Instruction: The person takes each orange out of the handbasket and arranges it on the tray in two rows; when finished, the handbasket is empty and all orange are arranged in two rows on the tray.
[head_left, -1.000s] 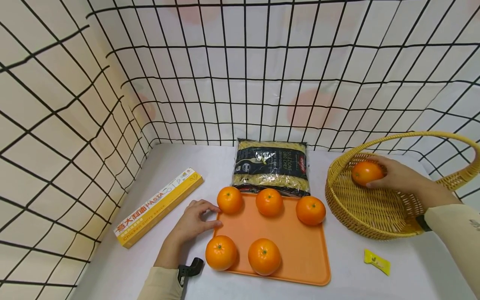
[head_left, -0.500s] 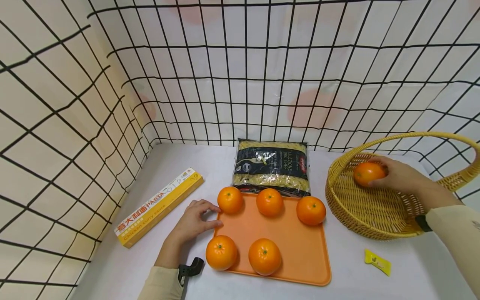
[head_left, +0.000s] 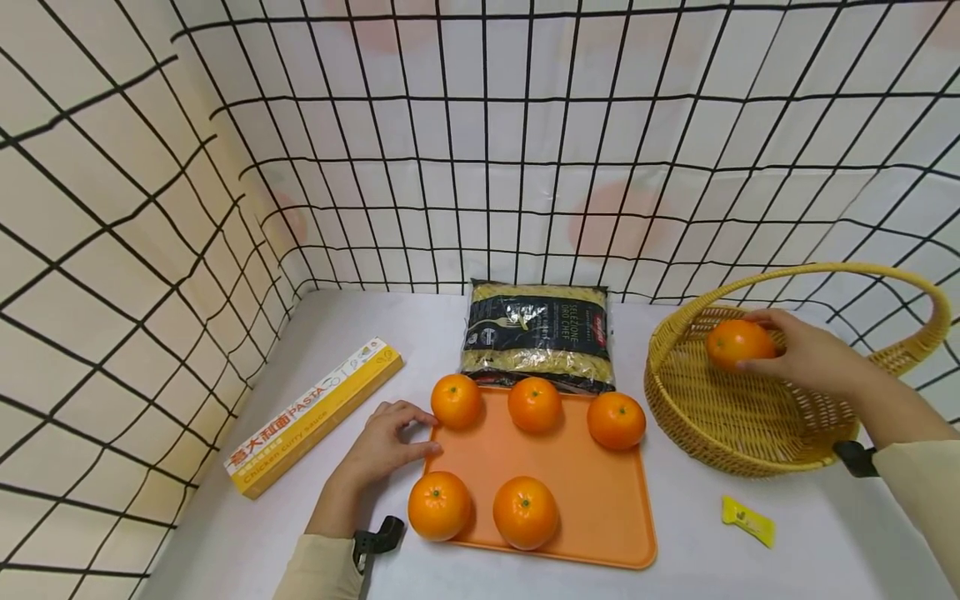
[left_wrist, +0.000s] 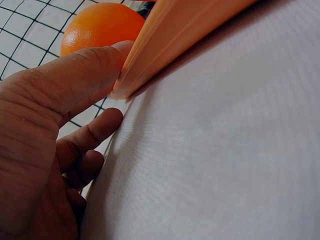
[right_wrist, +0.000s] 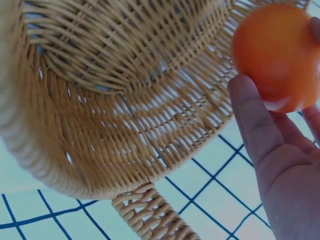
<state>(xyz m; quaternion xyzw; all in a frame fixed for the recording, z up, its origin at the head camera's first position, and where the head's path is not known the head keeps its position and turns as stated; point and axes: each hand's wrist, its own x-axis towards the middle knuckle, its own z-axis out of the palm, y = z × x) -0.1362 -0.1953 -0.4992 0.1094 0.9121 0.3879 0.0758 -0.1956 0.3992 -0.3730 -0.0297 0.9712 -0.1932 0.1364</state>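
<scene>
My right hand (head_left: 810, 354) grips an orange (head_left: 741, 345) with fingers and thumb, inside the handled wicker basket (head_left: 693, 437) on the right. In the right wrist view the orange (right_wrist: 277, 57) sits between thumb and fingers, above the woven wall. My left hand (head_left: 386, 442) rests beside the left edge of an orange tray (head_left: 577, 475). Its thumb (left_wrist: 95, 67) touches the tray rim in the left wrist view, the other fingers loosely bent. Several oranges lie on the tray, among them a back-left orange (head_left: 456, 401) close to my left index finger and a front orange (head_left: 526, 512).
A bag of pasta (head_left: 536, 333) lies behind the tray. To the left is a yellow pasta box (head_left: 315, 417). A small yellow wrapped packet (head_left: 747, 521) lies in front of the basket. Black wire grid (head_left: 487, 167) walls stand at the back and sides.
The right hand has lifted the orange slightly and shifted it a little rightward within the basket. The left hand keeps its place at the tray edge. The head view has turned slightly.
</scene>
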